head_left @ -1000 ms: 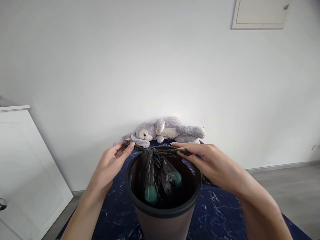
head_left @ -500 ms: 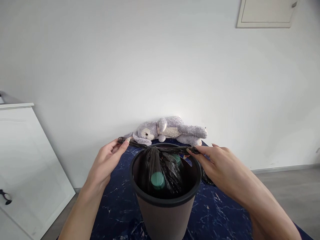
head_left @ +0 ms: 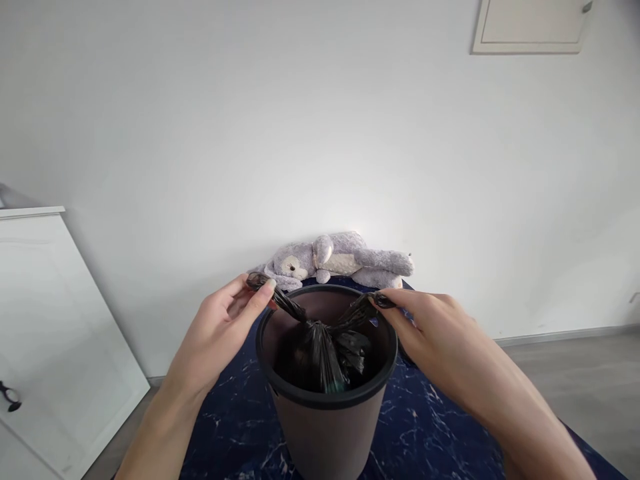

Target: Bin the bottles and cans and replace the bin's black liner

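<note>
A black plastic garbage bag (head_left: 320,353) sits inside a brown trash can (head_left: 327,433) with a dark rim. Its top is gathered, and two twisted ends spread from the middle in a V. My left hand (head_left: 220,327) pinches the left end above the can's left rim. Over the right rim, my right hand (head_left: 425,323) grips the other end between thumb and fingers. A dull green shape shows faintly through the bag low in the can; the rest of the contents is hidden.
The can stands on a dark blue marbled table (head_left: 240,413). Behind it, a grey plush bunny (head_left: 335,260) lies on its side against the white wall. A white cabinet (head_left: 65,333) with a black handle stands at the left.
The gathered bag has sunk lower into the can, and its ends have gone from nearly level to a V. My left hand has shifted slightly right. The green cap is now mostly hidden.
</note>
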`<state>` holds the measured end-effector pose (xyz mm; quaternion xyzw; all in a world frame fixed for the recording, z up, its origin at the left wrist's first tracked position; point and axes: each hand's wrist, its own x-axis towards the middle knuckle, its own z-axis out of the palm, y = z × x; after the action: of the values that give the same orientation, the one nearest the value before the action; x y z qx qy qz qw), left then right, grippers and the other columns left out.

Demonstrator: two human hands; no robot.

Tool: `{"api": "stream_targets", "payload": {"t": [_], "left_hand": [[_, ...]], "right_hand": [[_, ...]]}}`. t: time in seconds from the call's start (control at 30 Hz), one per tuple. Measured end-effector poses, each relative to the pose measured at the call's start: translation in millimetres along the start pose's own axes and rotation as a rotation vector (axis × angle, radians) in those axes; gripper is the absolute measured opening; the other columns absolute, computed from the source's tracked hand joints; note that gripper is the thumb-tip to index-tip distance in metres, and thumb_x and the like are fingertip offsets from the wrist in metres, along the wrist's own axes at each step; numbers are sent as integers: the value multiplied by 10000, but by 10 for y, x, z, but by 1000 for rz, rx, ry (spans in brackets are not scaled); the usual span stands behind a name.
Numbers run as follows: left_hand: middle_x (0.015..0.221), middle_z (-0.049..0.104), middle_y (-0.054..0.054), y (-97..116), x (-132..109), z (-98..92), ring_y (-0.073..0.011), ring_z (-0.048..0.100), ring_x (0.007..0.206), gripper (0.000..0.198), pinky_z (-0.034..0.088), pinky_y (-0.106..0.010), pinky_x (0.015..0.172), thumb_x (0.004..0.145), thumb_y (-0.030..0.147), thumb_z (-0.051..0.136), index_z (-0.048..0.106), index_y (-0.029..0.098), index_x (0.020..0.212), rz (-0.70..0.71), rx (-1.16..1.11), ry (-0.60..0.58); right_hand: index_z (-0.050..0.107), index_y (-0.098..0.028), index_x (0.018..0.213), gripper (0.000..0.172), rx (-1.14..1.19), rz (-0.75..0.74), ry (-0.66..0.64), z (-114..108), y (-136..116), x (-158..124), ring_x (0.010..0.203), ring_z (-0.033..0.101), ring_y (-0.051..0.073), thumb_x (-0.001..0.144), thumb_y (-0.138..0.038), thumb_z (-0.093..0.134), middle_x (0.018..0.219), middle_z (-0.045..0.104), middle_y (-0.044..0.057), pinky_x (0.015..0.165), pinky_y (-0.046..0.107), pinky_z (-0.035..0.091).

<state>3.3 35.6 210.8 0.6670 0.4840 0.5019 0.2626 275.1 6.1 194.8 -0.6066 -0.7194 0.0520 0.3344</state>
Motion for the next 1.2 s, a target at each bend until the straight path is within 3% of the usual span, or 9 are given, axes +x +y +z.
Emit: {"api": "stream_targets", "payload": {"t": [0.13, 0.27, 0.37, 0.47, 0.73, 0.87, 1.03, 1.1, 1.2], "left_hand": [[879, 741, -40, 82, -78, 54, -234, 708, 932, 410, 566, -278, 843, 957, 637, 659, 707, 230, 937, 30, 56, -51], [883, 748, -42, 159, -128, 106, -239, 720, 907, 402, 566, -279, 817, 962, 627, 651, 690, 227, 958, 50, 70, -49], [841, 732, -20, 219, -170, 148, -218, 715, 873, 381, 550, -252, 786, 964, 611, 657, 684, 234, 914, 54, 94, -23], [792, 716, 4, 273, -230, 201, -183, 697, 820, 350, 535, -224, 759, 983, 582, 645, 684, 247, 888, 72, 67, -30], [780, 649, 11, 380, -357, 269, -165, 663, 757, 308, 521, -220, 683, 968, 530, 676, 679, 243, 857, 135, 1, -80], [1009, 742, -43, 276, -270, 224, -252, 716, 1020, 377, 587, -288, 856, 973, 620, 634, 728, 260, 1033, 110, 3, -119], [1375, 703, -47, 2, -63, 158, -289, 606, 1349, 590, 475, -374, 1158, 1046, 717, 355, 722, 289, 1218, 74, -37, 95], [1436, 676, -44, -97, 13, 113, -300, 582, 1386, 569, 452, -405, 1187, 1022, 734, 412, 698, 309, 1269, -12, 13, 70], [1544, 602, -40, -198, 82, 54, -318, 557, 1424, 587, 486, -414, 1162, 944, 744, 583, 633, 353, 1379, -134, 87, -80]], "right_hand": [[683, -274, 885, 283, 39, -79, -17, 71, -107, 10, 775, 655, 238, 1054, -293, 456, 908, 736, 19, 599, 325, 392], [729, -262, 944, 214, 149, -218, -110, 146, -221, 25, 965, 695, 257, 1052, -333, 559, 1017, 757, 35, 734, 334, 459], [748, -292, 990, 124, 259, -194, -209, 177, -291, 48, 930, 701, 229, 1018, -352, 643, 1017, 769, -6, 682, 303, 452], [736, -297, 937, 62, 282, -109, -208, 185, -322, 66, 861, 691, 218, 941, -358, 745, 957, 768, -37, 632, 297, 430], [622, -229, 756, 206, 202, -146, -165, 206, -286, 65, 800, 642, 199, 909, -237, 758, 921, 740, -23, 624, 310, 357], [585, -212, 754, 231, 244, -195, -79, 245, -274, 84, 812, 631, 190, 939, -185, 720, 895, 709, -24, 667, 315, 378], [652, -226, 815, 155, 382, -196, 50, 254, -297, 83, 795, 625, 179, 946, -178, 719, 877, 694, -33, 651, 301, 401], [658, -224, 814, 158, 436, -210, 72, 267, -318, 79, 773, 621, 168, 932, -135, 714, 852, 678, -39, 642, 296, 405], [671, -228, 835, 180, 510, -226, 78, 313, -349, 83, 785, 631, 162, 924, -71, 676, 866, 677, -43, 651, 292, 419]]}}
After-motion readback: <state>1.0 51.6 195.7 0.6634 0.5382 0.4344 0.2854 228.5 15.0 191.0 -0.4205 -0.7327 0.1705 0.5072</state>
